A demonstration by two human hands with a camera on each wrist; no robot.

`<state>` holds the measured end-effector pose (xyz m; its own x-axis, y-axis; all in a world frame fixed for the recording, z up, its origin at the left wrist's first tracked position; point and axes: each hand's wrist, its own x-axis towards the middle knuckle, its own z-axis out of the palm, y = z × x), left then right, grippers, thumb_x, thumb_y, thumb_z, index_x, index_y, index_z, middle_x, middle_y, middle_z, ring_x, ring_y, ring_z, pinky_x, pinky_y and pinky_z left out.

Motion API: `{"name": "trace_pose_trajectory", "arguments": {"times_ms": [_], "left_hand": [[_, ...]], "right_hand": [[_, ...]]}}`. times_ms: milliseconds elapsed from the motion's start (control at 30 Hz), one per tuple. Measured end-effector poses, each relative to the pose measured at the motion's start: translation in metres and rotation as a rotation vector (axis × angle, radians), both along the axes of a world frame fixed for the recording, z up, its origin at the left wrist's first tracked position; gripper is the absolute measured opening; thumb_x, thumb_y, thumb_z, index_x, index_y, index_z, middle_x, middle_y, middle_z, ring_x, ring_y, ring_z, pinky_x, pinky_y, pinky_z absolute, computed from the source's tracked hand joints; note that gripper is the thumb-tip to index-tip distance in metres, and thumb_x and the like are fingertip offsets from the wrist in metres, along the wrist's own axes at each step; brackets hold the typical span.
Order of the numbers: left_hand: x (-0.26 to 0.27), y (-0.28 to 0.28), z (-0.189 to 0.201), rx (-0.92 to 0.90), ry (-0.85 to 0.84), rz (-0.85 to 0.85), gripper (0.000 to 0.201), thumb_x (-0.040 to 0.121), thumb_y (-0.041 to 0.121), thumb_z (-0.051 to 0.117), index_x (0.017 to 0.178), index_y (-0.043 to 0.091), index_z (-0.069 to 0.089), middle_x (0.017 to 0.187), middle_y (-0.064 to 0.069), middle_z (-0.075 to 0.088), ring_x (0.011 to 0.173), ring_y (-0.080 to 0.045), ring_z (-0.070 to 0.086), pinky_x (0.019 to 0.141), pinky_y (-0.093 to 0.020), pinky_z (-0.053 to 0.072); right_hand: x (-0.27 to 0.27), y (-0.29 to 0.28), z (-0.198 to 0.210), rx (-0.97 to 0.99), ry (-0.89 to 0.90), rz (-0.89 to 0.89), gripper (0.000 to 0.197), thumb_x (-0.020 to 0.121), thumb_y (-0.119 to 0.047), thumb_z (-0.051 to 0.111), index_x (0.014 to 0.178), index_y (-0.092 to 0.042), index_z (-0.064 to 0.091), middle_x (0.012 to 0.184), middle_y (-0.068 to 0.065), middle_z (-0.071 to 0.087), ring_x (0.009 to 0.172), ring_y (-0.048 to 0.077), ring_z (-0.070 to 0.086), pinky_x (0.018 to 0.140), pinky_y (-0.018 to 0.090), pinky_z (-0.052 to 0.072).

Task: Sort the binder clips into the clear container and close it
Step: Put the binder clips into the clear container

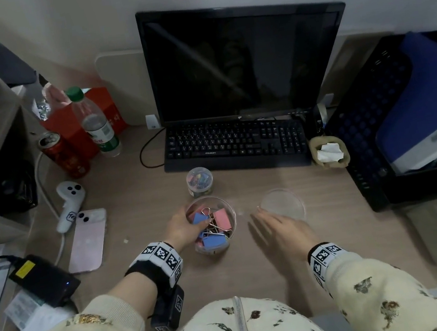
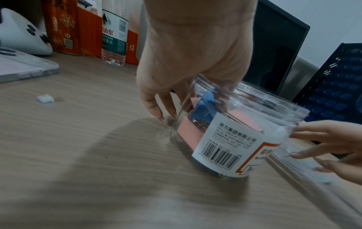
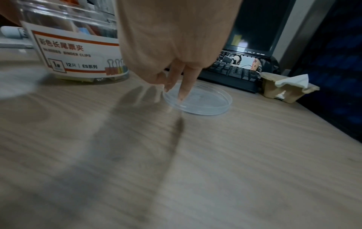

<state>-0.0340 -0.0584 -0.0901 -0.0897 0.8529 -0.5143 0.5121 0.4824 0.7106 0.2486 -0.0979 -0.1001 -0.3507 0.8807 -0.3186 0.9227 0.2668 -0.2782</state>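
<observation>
Nearest the viewer, two forearms in cream floral sleeves reach over a wood-grain desk, each wrist wearing a band of black-and-white markers. The left hand grasps the clear container at its left side, fingers curled around the wall, thumb hooked over the rim. The container stands upright and uncapped on the desk, centre front, and holds pink and blue binder clips; its white label carries a barcode. The right hand holds nothing: its fingers are extended, the tips reaching the near edge of the clear lid, which lies flat on the desk to the right of the container and apart from it. Whether the fingertips touch the lid cannot be told. Behind the container stands a smaller capped jar of coloured clips. To the left lie a pink phone and a white controller. Farther back are a black keyboard and a dark monitor.
</observation>
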Motion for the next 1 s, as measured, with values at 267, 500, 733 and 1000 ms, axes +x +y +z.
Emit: {"name": "trace_pose_trajectory", "arguments": {"times_ms": [267,500,733,1000], "left_hand": [[-0.001,0.001,0.001,-0.015,-0.018,0.0,0.054,0.08,0.025,0.082,0.126,0.013,0.057,0.117,-0.005,0.068,0.107,-0.024,0.065,0.095,-0.042,0.055],[0.0,0.0,0.002,-0.03,-0.008,-0.01,0.056,0.08,0.029,0.082,0.127,0.015,0.056,0.119,-0.006,0.068,0.108,-0.024,0.065,0.097,-0.043,0.054],[-0.001,0.0,0.002,-0.036,-0.013,-0.03,0.056,0.081,0.029,0.082,0.128,0.016,0.054,0.121,-0.004,0.067,0.11,-0.023,0.065,0.098,-0.04,0.054],[-0.002,0.0,0.006,-0.044,0.017,-0.038,0.056,0.08,0.035,0.082,0.125,0.018,0.055,0.118,-0.003,0.069,0.107,-0.022,0.066,0.096,-0.043,0.055]], "right_hand": [[0.003,0.009,0.012,-0.085,-0.137,-0.392,0.107,0.075,-0.078,0.053,0.155,-0.029,0.0,0.163,-0.006,-0.009,0.15,0.023,-0.011,0.118,0.052,-0.005],[0.015,0.005,-0.004,-0.194,-0.078,-0.532,0.11,0.074,-0.078,0.054,0.152,-0.037,-0.012,0.163,0.005,-0.011,0.151,0.025,-0.002,0.118,0.059,0.001],[0.005,0.012,-0.001,-0.123,-0.178,-0.529,0.113,0.067,-0.09,0.042,0.154,-0.035,-0.005,0.163,0.005,-0.011,0.15,0.025,0.007,0.115,0.063,0.002],[-0.001,0.026,-0.001,-0.177,-0.189,-0.511,0.116,0.065,-0.087,0.051,0.152,-0.037,-0.005,0.162,0.011,-0.01,0.15,0.028,0.001,0.114,0.065,0.007]]}}
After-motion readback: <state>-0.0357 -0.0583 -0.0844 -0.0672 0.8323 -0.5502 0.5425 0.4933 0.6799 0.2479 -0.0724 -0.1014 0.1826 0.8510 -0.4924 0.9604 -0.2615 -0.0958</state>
